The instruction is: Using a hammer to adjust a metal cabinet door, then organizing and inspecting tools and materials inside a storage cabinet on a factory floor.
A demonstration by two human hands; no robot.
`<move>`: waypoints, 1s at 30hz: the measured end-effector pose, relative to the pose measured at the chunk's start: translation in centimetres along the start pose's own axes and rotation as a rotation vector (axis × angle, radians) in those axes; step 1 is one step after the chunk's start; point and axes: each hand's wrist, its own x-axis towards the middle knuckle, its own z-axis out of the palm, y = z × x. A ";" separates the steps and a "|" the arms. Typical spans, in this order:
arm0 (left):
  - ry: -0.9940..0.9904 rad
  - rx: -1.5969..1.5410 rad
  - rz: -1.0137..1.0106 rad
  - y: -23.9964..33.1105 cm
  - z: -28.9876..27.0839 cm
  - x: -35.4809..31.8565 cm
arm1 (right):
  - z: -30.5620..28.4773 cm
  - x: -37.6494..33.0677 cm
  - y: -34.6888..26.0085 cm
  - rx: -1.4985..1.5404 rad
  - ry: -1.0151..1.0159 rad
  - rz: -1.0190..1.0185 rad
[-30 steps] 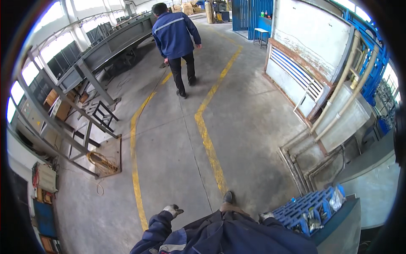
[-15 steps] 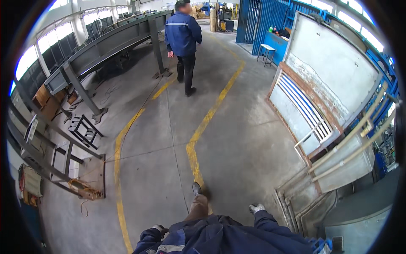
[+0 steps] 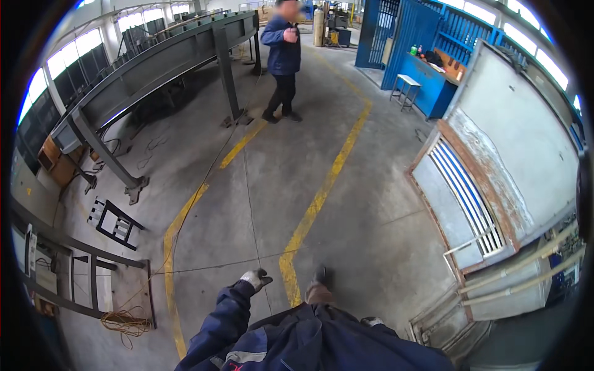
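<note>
My left hand (image 3: 256,279), in a pale work glove with dark fingertips, is held out in front of me above the concrete floor (image 3: 235,216). Its fingers are loosely bent with a gap between them, and nothing is in it. Low beside my jacket, only a small part of my gloved right hand (image 3: 371,321) shows; its fingers are hidden. Under me, one dark shoe (image 3: 320,274) steps onto the floor just right of a yellow floor line (image 3: 289,272). Neither hand touches any object.
A person (image 3: 283,62) in blue stands ahead beside a long steel beam frame (image 3: 154,62). At left are a black stool frame (image 3: 116,222) and a coiled orange cord (image 3: 127,324). A rusty white panel (image 3: 489,130), a small stool (image 3: 405,89) and blue counter (image 3: 427,86) line the right.
My left hand has swung forward and up; my right hand has dropped back toward my body. My other foot is now forward. The person ahead has turned sideways and raised a hand.
</note>
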 end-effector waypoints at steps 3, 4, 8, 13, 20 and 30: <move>0.001 -0.025 -0.039 0.5 -4.9 8.0 | -5.9 7.0 -10.6 0.035 -0.074 0.206; -0.006 -0.008 -0.041 0.5 -6.0 11.0 | -7.5 8.9 -12.4 0.088 -0.095 0.297; -0.046 0.058 -0.218 -4.4 -11.1 19.0 | -14.4 20.2 -22.6 -0.094 0.131 0.200; -0.277 0.067 -0.376 -7.4 -15.5 25.4 | -26.6 35.2 -34.4 0.480 -0.012 0.289; -0.368 0.006 -0.398 -3.4 -22.7 43.0 | -37.9 60.1 -48.0 0.418 0.143 0.092; -0.315 -0.018 -0.187 -1.8 -42.2 83.1 | -48.3 80.0 -57.9 0.362 0.176 0.108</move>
